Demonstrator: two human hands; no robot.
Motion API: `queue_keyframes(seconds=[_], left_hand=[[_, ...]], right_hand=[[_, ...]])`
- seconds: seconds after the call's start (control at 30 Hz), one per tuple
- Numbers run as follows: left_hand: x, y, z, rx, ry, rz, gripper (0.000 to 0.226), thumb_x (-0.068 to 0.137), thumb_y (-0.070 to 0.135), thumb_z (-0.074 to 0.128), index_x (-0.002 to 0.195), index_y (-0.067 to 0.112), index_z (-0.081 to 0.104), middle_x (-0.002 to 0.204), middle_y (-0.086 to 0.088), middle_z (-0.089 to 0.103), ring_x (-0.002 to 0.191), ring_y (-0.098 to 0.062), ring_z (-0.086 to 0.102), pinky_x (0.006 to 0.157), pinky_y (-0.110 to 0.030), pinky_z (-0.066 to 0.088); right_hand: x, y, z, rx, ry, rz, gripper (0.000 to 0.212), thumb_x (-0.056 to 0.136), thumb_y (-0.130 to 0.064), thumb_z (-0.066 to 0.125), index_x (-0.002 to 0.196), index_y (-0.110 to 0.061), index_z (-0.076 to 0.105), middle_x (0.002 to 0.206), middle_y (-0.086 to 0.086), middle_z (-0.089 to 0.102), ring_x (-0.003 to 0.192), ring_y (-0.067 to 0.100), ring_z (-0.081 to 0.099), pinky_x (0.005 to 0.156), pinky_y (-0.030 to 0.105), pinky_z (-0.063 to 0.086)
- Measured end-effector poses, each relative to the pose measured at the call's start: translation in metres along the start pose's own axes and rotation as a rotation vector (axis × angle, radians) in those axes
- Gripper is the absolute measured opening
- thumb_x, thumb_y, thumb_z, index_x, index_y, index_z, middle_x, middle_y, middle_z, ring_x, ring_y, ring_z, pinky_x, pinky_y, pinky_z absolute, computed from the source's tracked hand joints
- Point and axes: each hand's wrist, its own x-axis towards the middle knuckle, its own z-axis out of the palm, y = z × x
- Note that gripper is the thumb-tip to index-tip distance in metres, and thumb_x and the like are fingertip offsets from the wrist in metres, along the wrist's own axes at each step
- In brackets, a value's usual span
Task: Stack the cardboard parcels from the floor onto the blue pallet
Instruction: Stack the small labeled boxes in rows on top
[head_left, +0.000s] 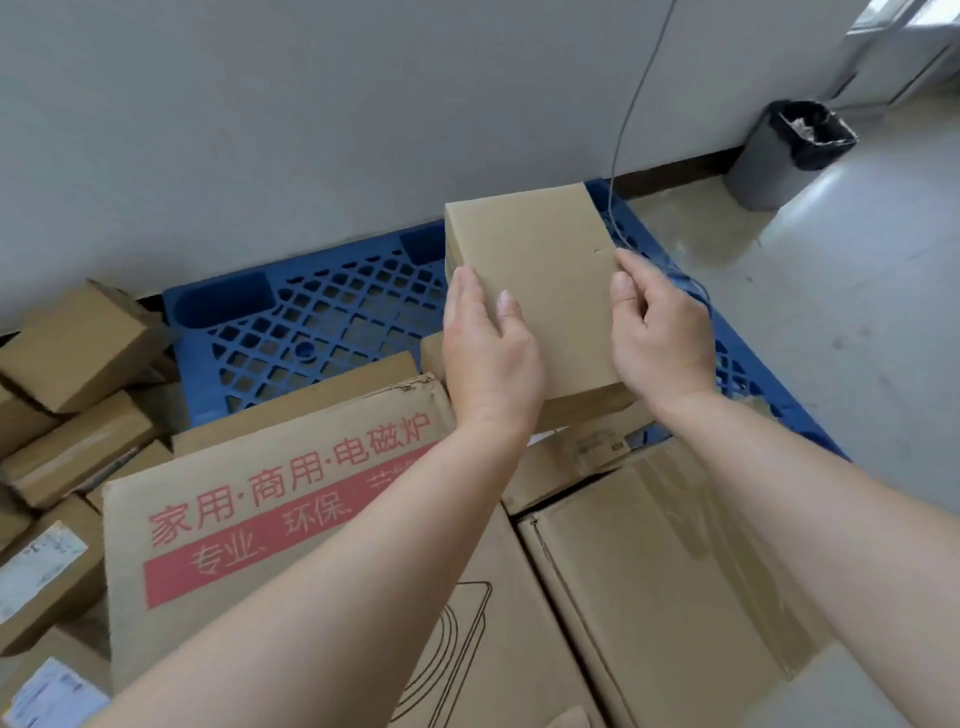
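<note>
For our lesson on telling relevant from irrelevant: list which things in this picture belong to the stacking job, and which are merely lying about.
Job: plain parcel, gripped by left hand and right hand; blue pallet; printed carton; taped carton; small parcels at left.
Lying about: grey bin; hanging cable.

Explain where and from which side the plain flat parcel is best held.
Best by its two long edges near the close end, one hand from each side, as the left hand and right hand grip it: the plain parcel is flat and broad; thumbs sit on top.
</note>
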Motion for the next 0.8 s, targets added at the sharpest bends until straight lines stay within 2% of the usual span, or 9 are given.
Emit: queue_keyframes(seconds=[0.07, 0.13, 0.2, 0.37, 0.5, 0.63, 0.7, 0.73, 0.8], left_hand=[[-0.001, 0.006, 0.031, 0.004, -0.045, -0.001, 0.046, 0.101, 0.023, 0.037, 0.146, 0.017, 0.032, 0.149, 0.008, 0.035, 0.137, -0.008, 0.032, 0.116, -0.032, 0.026], [0.0, 0.009, 0.058, -0.01, -0.087, 0.018, 0.029, 0.1, 0.02, 0.038, 0.128, 0.021, 0.046, 0.128, 0.011, 0.047, 0.116, -0.007, 0.045, 0.104, -0.029, 0.038], [0.003, 0.006, 0.083, -0.002, -0.116, 0.024, 0.016, 0.099, 0.018, 0.038, 0.111, 0.019, 0.049, 0.115, 0.01, 0.051, 0.101, -0.007, 0.049, 0.091, -0.028, 0.042], [0.012, -0.018, 0.126, 0.004, -0.196, -0.091, 0.019, 0.097, 0.02, 0.038, 0.106, 0.012, 0.053, 0.114, 0.001, 0.057, 0.103, -0.017, 0.055, 0.095, -0.042, 0.048], [0.013, -0.038, 0.144, 0.038, -0.254, -0.184, 0.027, 0.096, 0.026, 0.037, 0.113, 0.013, 0.053, 0.122, -0.001, 0.056, 0.113, -0.021, 0.054, 0.102, -0.045, 0.043], [0.015, -0.053, 0.153, 0.065, -0.274, -0.243, 0.021, 0.096, 0.023, 0.039, 0.102, 0.009, 0.053, 0.113, -0.011, 0.057, 0.096, -0.029, 0.053, 0.098, -0.042, 0.044], [0.015, -0.059, 0.154, 0.08, -0.276, -0.28, 0.019, 0.097, 0.024, 0.039, 0.092, 0.009, 0.049, 0.108, -0.014, 0.054, 0.084, -0.023, 0.046, 0.091, -0.039, 0.043], [0.014, -0.061, 0.155, 0.097, -0.283, -0.308, 0.021, 0.098, 0.026, 0.039, 0.095, 0.006, 0.048, 0.115, -0.018, 0.053, 0.086, -0.023, 0.047, 0.092, -0.04, 0.043], [0.013, -0.066, 0.157, 0.138, -0.307, -0.375, 0.035, 0.099, 0.029, 0.037, 0.116, -0.001, 0.045, 0.135, -0.019, 0.045, 0.111, -0.033, 0.052, 0.1, -0.043, 0.04]], right_hand=[[0.013, 0.026, -0.017, -0.031, 0.019, 0.022, 0.04, 0.101, -0.033, 0.033, 0.137, -0.023, 0.047, 0.131, -0.001, 0.058, 0.118, 0.02, 0.052, 0.094, 0.03, 0.04], [0.026, 0.052, -0.029, -0.055, 0.034, 0.034, 0.04, 0.1, -0.034, 0.033, 0.136, -0.024, 0.048, 0.127, 0.0, 0.061, 0.114, 0.021, 0.055, 0.089, 0.029, 0.042], [0.037, 0.076, -0.036, -0.077, 0.042, 0.038, 0.04, 0.1, -0.035, 0.033, 0.136, -0.024, 0.049, 0.124, 0.0, 0.062, 0.112, 0.022, 0.056, 0.088, 0.028, 0.042], [0.059, 0.124, -0.039, -0.127, 0.007, 0.046, 0.041, 0.1, -0.037, 0.032, 0.135, -0.026, 0.049, 0.127, 0.0, 0.06, 0.118, 0.024, 0.052, 0.094, 0.033, 0.041], [0.063, 0.161, -0.027, -0.136, -0.064, 0.097, 0.04, 0.1, -0.037, 0.032, 0.134, -0.028, 0.05, 0.115, 0.004, 0.066, 0.109, 0.028, 0.056, 0.088, 0.034, 0.043], [0.06, 0.184, -0.013, -0.126, -0.077, 0.105, 0.04, 0.1, -0.037, 0.033, 0.134, -0.027, 0.05, 0.118, 0.004, 0.065, 0.111, 0.028, 0.056, 0.09, 0.037, 0.044], [0.057, 0.192, -0.006, -0.124, -0.099, 0.097, 0.04, 0.1, -0.038, 0.033, 0.133, -0.027, 0.05, 0.119, 0.003, 0.065, 0.111, 0.028, 0.056, 0.091, 0.038, 0.044], [0.055, 0.195, -0.002, -0.124, -0.111, 0.091, 0.04, 0.099, -0.039, 0.033, 0.133, -0.027, 0.05, 0.119, 0.003, 0.065, 0.111, 0.028, 0.056, 0.092, 0.039, 0.045], [0.051, 0.201, 0.008, -0.128, -0.133, 0.093, 0.04, 0.099, -0.041, 0.033, 0.133, -0.027, 0.05, 0.121, 0.003, 0.064, 0.112, 0.029, 0.055, 0.092, 0.04, 0.044]])
